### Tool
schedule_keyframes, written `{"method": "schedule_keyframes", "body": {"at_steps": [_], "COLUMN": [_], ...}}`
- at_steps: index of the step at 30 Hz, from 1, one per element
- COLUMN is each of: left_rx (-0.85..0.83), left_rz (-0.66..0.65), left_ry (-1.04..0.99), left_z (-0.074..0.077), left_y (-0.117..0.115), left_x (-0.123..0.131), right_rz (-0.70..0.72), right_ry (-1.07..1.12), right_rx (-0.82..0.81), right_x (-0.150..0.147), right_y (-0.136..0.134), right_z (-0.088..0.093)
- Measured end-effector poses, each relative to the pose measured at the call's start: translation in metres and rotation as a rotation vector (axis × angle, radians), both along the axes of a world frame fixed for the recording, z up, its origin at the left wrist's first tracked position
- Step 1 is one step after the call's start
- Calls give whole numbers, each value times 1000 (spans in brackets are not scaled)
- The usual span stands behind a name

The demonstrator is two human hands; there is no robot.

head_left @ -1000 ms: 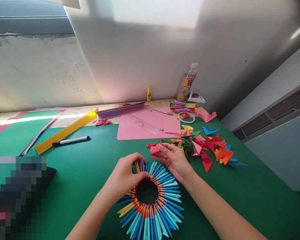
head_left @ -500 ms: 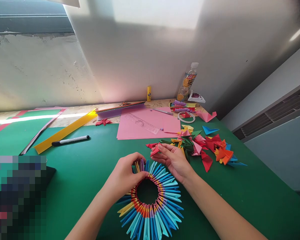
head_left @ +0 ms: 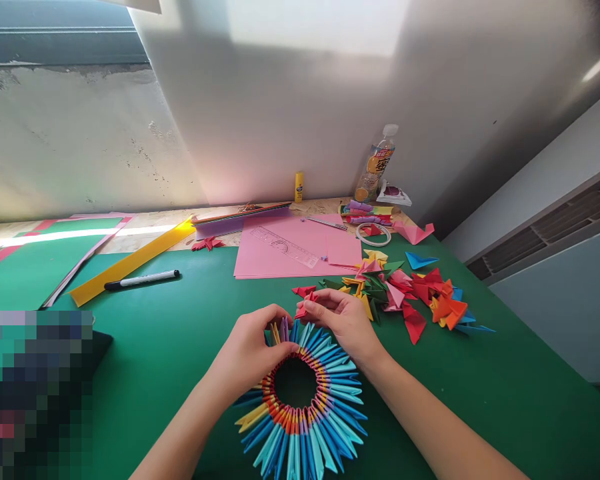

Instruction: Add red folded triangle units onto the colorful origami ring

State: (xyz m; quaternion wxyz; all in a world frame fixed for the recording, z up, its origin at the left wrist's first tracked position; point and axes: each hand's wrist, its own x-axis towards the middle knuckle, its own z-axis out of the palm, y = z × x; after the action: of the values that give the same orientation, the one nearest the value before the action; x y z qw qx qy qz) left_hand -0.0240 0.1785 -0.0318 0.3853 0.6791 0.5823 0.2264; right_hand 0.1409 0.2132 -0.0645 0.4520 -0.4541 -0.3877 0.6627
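Note:
A ring of folded paper pieces [head_left: 337,383], mostly blue with orange, yellow and pink toward its centre, lies in front of me. My left hand [head_left: 255,347] grips its upper left side, thumb on the inner edge and fingers behind. Between the thumb and fingers of my right hand [head_left: 347,320] is a red folded paper piece [head_left: 306,307], held just above the ring's top edge. Another red piece [head_left: 303,291] lies right behind it. To the right spreads a pile of folded paper pieces [head_left: 400,287] in red, pink, green, yellow, orange and blue.
Pink sheets [head_left: 260,257] carry a clear ruler [head_left: 285,247]. A marker [head_left: 143,280] and a yellow folded strip [head_left: 130,267] lie left. Along the wall stand a glue stick [head_left: 299,187] and a bottle [head_left: 377,163]; a tape roll [head_left: 373,242] lies nearby.
My right hand has moved slightly left and down, bringing the red paper piece closer to the ring's top edge. My left hand keeps its grip on the ring.

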Motion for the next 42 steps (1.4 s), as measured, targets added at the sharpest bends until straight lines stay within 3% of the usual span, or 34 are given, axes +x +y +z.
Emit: {"method": "schedule_keyframes", "body": {"at_steps": [42], "left_rx": [15], "left_rz": [-31], "left_ry": [-3], "left_z": [0], "left_y": [-1], "left_x": [0], "right_rz": [20], "right_ry": [-104], "right_rx": [71], "right_x": [-1], "right_y": [1], "right_z": [4]}}
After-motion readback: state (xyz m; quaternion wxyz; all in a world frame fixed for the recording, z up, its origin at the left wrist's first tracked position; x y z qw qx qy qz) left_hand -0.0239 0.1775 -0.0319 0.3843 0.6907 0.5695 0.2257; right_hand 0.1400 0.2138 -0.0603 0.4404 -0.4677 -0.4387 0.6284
